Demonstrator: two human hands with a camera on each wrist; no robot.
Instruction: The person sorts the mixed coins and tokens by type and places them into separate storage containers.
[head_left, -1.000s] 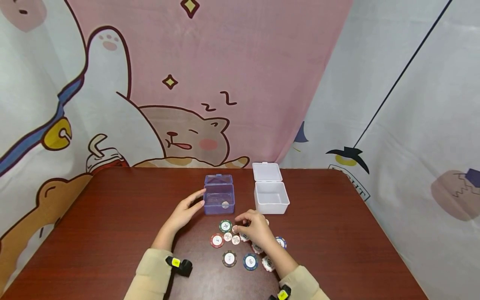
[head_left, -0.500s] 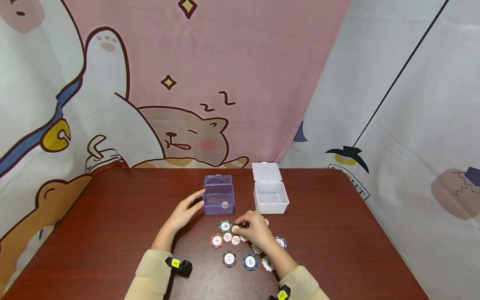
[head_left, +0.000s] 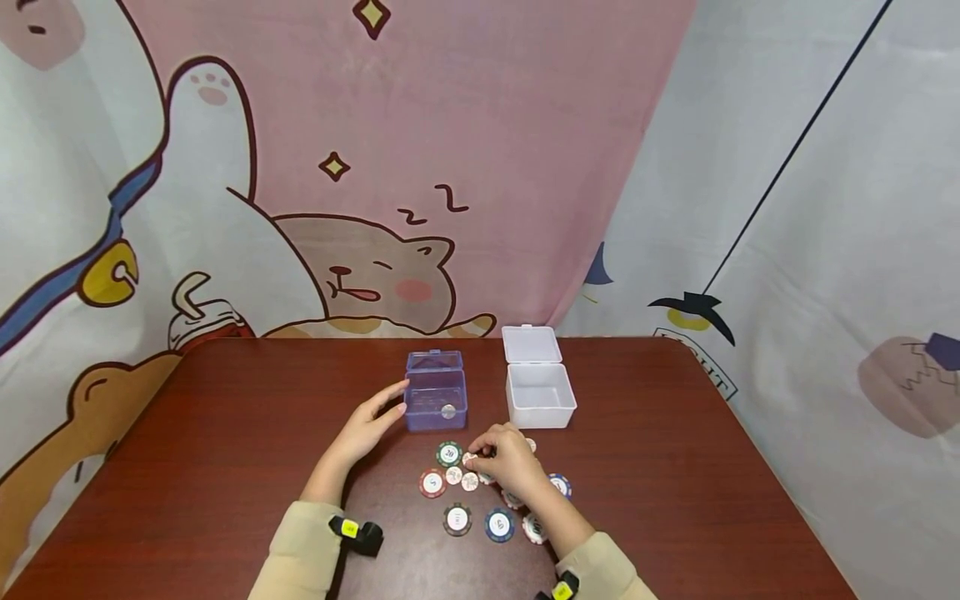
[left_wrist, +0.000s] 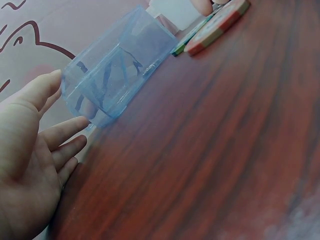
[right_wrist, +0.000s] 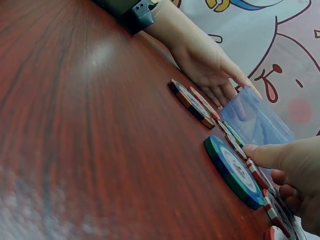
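Note:
My left hand [head_left: 366,427] rests its fingertips, nearly straight, against the left side of the translucent blue box [head_left: 437,419], whose lid is up. A small silvery coin [head_left: 448,411] shows in that box. My right hand [head_left: 508,458] reaches down to the table, thumb and forefinger pinching the edges of a small coin [head_left: 468,459]. Beside it lie two more small coins, one left [head_left: 453,475] and one below [head_left: 470,482]. In the right wrist view, the thumb [right_wrist: 262,154] meets the discs low at the tabletop. Some chips are partly hidden under the right hand.
Poker chips surround the coins: green [head_left: 449,454], red [head_left: 432,483], black [head_left: 457,519], blue [head_left: 499,525], white-edged [head_left: 535,528], and another blue one [head_left: 560,486]. A white box [head_left: 542,418] with its lid up stands right of the blue box. Behind the table hangs a cartoon-printed cloth [head_left: 525,167].
The right thumb and forefinger have closed in on the small coin. The left hand stays at the blue box. The whole head view has shifted very slightly.

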